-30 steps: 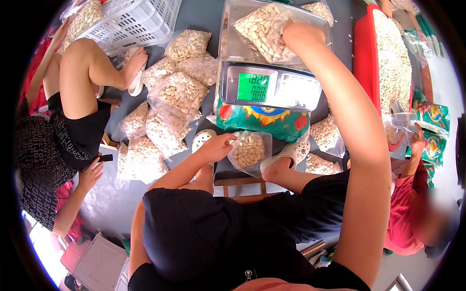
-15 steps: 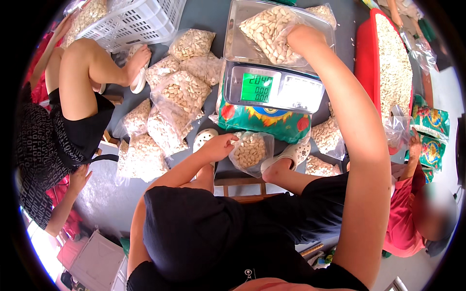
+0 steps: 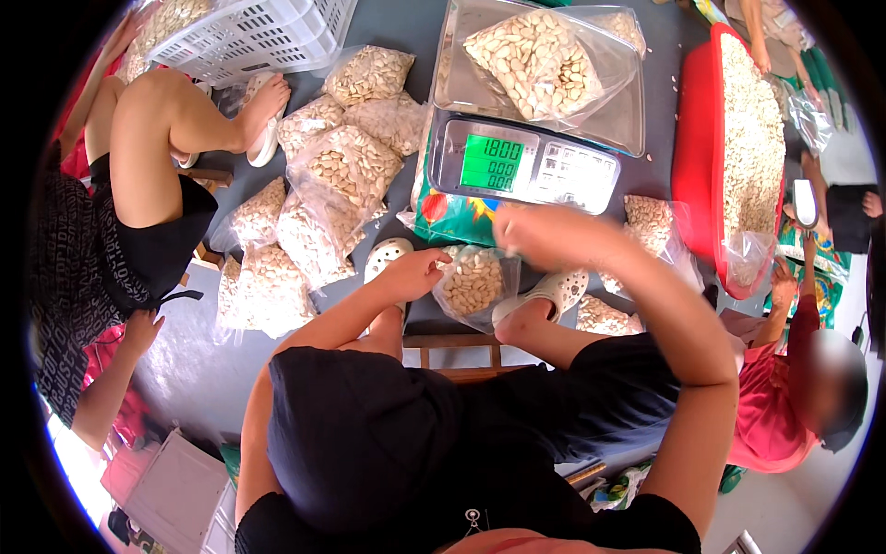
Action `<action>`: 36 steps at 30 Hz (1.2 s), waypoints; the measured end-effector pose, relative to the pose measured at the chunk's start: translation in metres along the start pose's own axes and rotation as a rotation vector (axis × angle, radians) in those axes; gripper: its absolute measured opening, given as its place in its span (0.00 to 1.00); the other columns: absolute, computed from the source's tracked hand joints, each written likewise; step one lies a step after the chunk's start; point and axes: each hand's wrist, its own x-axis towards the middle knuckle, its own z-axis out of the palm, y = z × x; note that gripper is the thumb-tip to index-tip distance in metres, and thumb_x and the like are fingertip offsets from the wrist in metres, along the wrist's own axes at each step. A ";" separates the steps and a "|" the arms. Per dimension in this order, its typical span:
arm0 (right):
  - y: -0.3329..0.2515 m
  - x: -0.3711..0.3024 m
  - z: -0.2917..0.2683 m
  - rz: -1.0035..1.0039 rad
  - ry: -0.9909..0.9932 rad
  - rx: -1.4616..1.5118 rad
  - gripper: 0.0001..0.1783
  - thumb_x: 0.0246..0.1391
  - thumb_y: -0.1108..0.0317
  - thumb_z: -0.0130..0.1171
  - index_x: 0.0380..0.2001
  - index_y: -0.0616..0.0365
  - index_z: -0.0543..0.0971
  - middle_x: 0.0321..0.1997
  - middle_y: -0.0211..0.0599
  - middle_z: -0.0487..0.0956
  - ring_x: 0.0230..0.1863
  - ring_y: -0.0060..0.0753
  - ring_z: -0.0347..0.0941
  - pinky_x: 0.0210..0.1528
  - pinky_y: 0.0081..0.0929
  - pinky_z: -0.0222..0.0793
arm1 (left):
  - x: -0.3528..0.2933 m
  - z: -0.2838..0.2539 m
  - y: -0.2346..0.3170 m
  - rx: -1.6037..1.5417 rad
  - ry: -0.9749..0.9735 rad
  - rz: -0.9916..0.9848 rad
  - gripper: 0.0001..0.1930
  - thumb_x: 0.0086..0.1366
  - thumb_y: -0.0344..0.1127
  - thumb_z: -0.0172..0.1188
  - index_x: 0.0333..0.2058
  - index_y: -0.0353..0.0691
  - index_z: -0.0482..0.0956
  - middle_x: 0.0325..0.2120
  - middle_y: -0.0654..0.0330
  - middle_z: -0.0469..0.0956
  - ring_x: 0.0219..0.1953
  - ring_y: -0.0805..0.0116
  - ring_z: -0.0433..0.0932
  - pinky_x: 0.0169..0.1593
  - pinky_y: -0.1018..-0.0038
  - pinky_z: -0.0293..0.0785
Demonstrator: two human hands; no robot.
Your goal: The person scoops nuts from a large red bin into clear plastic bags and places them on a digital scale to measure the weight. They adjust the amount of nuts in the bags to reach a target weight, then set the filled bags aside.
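My left hand (image 3: pixel 417 275) has its fingers curled at the left rim of a small clear bag of pale pumpkin seeds (image 3: pixel 473 282), which sits low between my feet. Just above that bag hovers my right hand (image 3: pixel 535 231), smeared by motion, so its fingers and anything in them cannot be made out. On the steel pan of a digital scale (image 3: pixel 528 164) lies a larger plastic bag of the same seeds (image 3: pixel 535 65), touched by neither hand. The scale's display glows green. It rests on a green printed sack (image 3: pixel 443 212).
Several filled seed bags (image 3: pixel 346 171) are heaped left of the scale, more (image 3: pixel 649 226) to its right. A red tub of seeds (image 3: pixel 697 148) stands further right. At the far left are a white crate (image 3: pixel 258 42) and a seated person's legs (image 3: pixel 152 148). Another person in red (image 3: pixel 771 406) sits right.
My right hand has left the bag on the scale and come back toward the small bag. The scale's reading has changed. My left hand has stayed at the small bag.
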 end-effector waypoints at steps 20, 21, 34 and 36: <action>0.060 -0.042 -0.117 0.466 0.799 0.045 0.38 0.48 0.32 0.52 0.26 0.65 0.77 0.18 0.35 0.72 0.17 0.27 0.69 0.20 0.26 0.65 | 0.048 -0.159 0.213 0.531 0.611 0.291 0.34 0.58 0.54 0.56 0.56 0.37 0.63 0.36 0.50 0.79 0.39 0.51 0.79 0.40 0.61 0.75; 0.056 -0.030 -0.122 0.489 0.798 0.031 0.37 0.49 0.33 0.52 0.27 0.66 0.77 0.20 0.39 0.74 0.19 0.31 0.71 0.22 0.29 0.67 | 0.063 -0.163 0.231 0.598 0.654 0.279 0.37 0.58 0.56 0.56 0.57 0.35 0.61 0.37 0.49 0.79 0.40 0.51 0.79 0.41 0.61 0.75; 0.046 -0.036 -0.128 0.079 1.110 0.209 0.18 0.62 0.54 0.47 0.31 0.59 0.74 0.16 0.26 0.64 0.17 0.20 0.58 0.19 0.22 0.53 | 0.083 -0.228 0.230 0.273 0.846 0.547 0.15 0.60 0.30 0.51 0.46 0.36 0.74 0.31 0.47 0.78 0.33 0.56 0.79 0.37 0.62 0.75; -0.011 -0.037 -0.116 -0.153 0.954 0.778 0.15 0.61 0.53 0.52 0.33 0.55 0.73 0.15 0.16 0.58 0.14 0.11 0.50 0.15 0.15 0.40 | 0.055 -0.236 0.214 -0.067 0.790 0.607 0.13 0.65 0.29 0.47 0.48 0.34 0.69 0.31 0.57 0.77 0.31 0.70 0.76 0.38 0.75 0.73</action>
